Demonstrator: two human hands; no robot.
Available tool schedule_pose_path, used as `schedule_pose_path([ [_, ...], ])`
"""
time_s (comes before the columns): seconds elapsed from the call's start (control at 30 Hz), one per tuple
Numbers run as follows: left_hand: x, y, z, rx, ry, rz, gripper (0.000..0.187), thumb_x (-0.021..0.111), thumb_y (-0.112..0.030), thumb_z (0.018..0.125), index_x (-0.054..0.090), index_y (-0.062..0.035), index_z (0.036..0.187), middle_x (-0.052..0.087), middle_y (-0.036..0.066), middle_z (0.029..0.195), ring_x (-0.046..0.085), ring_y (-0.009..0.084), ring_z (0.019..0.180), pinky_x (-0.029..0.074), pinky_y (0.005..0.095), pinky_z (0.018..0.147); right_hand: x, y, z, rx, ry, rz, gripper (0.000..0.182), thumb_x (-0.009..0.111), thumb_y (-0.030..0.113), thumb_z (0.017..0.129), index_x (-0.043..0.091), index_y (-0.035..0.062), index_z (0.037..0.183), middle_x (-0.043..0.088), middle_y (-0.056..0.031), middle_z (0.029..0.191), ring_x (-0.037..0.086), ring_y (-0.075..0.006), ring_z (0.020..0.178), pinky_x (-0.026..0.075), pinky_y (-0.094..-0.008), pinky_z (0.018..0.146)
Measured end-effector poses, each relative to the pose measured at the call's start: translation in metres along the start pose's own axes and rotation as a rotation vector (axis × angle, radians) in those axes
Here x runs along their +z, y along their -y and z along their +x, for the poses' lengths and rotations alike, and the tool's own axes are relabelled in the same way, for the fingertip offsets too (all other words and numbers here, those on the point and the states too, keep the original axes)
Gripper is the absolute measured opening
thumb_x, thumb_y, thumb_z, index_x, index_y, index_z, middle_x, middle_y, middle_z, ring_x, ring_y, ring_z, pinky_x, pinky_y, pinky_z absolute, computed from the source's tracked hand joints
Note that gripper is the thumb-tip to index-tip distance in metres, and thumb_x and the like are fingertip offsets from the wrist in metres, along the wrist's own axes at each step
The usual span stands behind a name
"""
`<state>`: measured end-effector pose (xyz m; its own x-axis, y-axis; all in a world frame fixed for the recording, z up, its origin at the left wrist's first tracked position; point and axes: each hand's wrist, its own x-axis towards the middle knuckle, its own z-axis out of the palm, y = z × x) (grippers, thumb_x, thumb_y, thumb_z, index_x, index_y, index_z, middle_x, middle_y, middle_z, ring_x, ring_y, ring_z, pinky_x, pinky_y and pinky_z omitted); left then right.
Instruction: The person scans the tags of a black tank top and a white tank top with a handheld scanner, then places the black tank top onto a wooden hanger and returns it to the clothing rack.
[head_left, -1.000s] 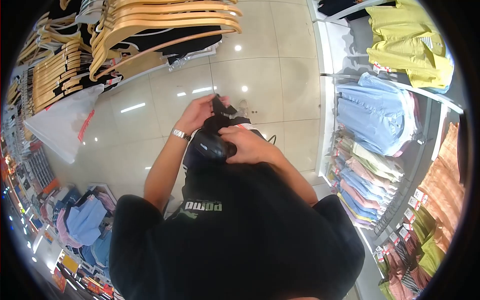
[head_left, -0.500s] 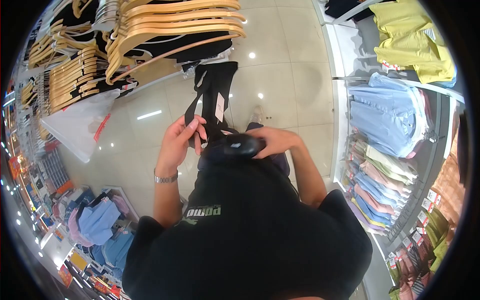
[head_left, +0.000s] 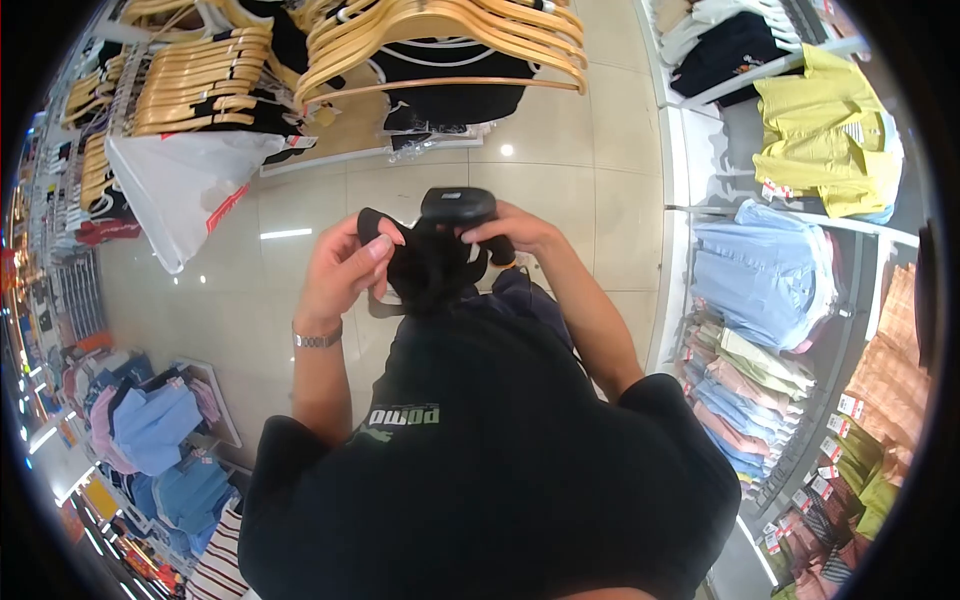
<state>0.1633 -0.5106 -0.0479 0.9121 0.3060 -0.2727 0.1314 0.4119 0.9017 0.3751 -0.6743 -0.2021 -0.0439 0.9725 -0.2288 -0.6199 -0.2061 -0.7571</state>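
My left hand, with a metal watch on its wrist, pinches the edge of a black garment between thumb and fingers. The cloth is bunched up in front of my waist, and its far edge lifts at my fingertips. My right hand is wrapped round a black handheld scanner with a rounded head and a small pale label on top. The scanner's head is at the far side of the garment and overlaps it in this view. My palm hides part of its handle.
Wooden hangers with black clothes hang on a rack ahead. A white plastic bag hangs at the left. Blue shirts and yellow shirts line the right wall. Folded clothes lie at the lower left.
The scanner has moved away from my body and slightly left. The garment, stretched out ahead with its white tag showing, is now bunched close to me. My view has shifted a little.
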Motion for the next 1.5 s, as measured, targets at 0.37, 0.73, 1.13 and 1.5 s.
schedule_pose_path([
  [0.37, -0.063, -0.021, -0.051, 0.003, -0.126, 0.251, 0.016, 0.066, -0.005, 0.093, 0.064, -0.002, 0.109, 0.05, -0.004, 0.078, 0.051, 0.0033, 0.072, 0.042, 0.0175, 0.062, 0.065, -0.013, 0.049, 0.196, 0.285, 0.287, 0.031, 0.072, 0.011, 0.082, 0.058, 0.0011, 0.108, 0.061, -0.0145, 0.103, 0.065, -0.0234, 0.084, 0.053, -0.0333, 0.069],
  [0.73, -0.176, 0.055, -0.047, 0.382, -0.699, 1.189, 0.026, 0.059, 0.007, 0.078, 0.064, -0.0062, 0.099, 0.061, 0.01, 0.101, 0.063, 0.0331, 0.091, 0.05, 0.0413, 0.075, 0.092, 0.072, 0.034, -0.37, 0.307, 0.247, 0.038, 0.072, 0.027, 0.081, 0.045, 0.0109, 0.102, 0.043, -0.0271, 0.131, 0.066, -0.0329, 0.091, 0.049, -0.0545, 0.094],
  [1.13, -0.194, 0.103, 0.023, -0.005, -0.221, -0.818, 0.023, 0.052, -0.015, 0.1, 0.064, 0.001, 0.111, 0.067, 0.01, 0.097, 0.067, 0.0231, 0.091, 0.054, 0.0459, 0.095, 0.116, 0.098, 0.006, -0.48, 0.115, 0.072, 0.027, 0.067, 0.014, 0.083, 0.051, 0.0022, 0.102, 0.038, -0.0349, 0.144, 0.06, -0.0501, 0.115, 0.045, -0.0624, 0.103],
  [1.5, -0.166, 0.069, 0.04, 0.032, -0.21, 0.393, 0.034, 0.07, -0.022, 0.091, 0.065, -0.0012, 0.118, 0.069, 0.004, 0.107, 0.063, 0.0129, 0.092, 0.048, 0.0271, 0.084, 0.105, 0.101, -0.029, -0.545, -0.213, 0.041, 0.025, 0.064, 0.01, 0.086, 0.056, 0.0025, 0.109, 0.042, -0.0323, 0.144, 0.056, -0.0488, 0.122, 0.045, -0.0593, 0.104],
])
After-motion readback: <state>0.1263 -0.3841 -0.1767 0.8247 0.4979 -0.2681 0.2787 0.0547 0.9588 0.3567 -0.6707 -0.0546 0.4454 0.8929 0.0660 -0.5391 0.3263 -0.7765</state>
